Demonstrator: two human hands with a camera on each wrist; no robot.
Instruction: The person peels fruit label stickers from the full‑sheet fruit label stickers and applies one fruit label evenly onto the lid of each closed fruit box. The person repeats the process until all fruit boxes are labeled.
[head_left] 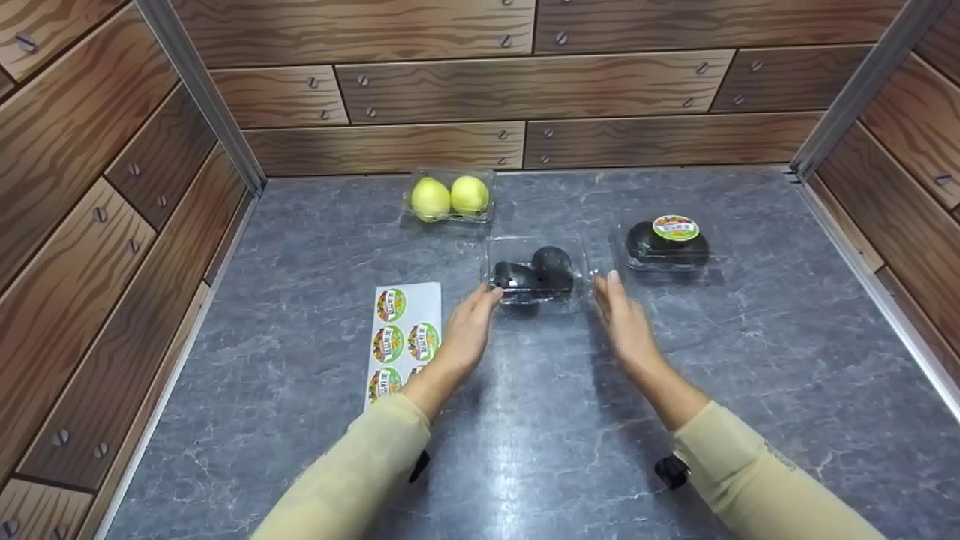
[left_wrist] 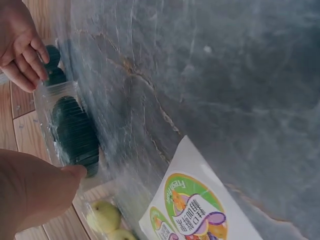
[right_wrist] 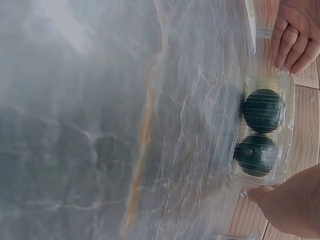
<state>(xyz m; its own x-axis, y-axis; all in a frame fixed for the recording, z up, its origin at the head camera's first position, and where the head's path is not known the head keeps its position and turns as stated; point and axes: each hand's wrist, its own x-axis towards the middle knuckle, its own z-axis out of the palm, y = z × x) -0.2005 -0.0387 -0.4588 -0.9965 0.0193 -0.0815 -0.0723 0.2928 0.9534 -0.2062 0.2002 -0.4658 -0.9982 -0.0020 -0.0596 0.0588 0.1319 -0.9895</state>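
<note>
A clear plastic clamshell box [head_left: 536, 274] with two dark avocados inside sits mid-table. My left hand [head_left: 469, 322] reaches to its left end, and the fingertips touch the near left corner. My right hand [head_left: 622, 315] is at the right end, fingers extended along the box's side. In the left wrist view my thumb [left_wrist: 50, 185] meets the box [left_wrist: 70, 130], with the right hand [left_wrist: 20, 45] at the far end. The right wrist view shows the box [right_wrist: 260, 130] between my right thumb [right_wrist: 285, 205] and the left hand [right_wrist: 295, 35]. Neither hand has lifted it.
A sheet of round fruit stickers [head_left: 401, 334] lies left of my left hand. A clear box with two yellow-green fruits [head_left: 450, 196] stands at the back. A box of dark fruit bearing a sticker [head_left: 667, 244] sits at the right. Wood-pattern walls enclose the grey table [head_left: 525, 435].
</note>
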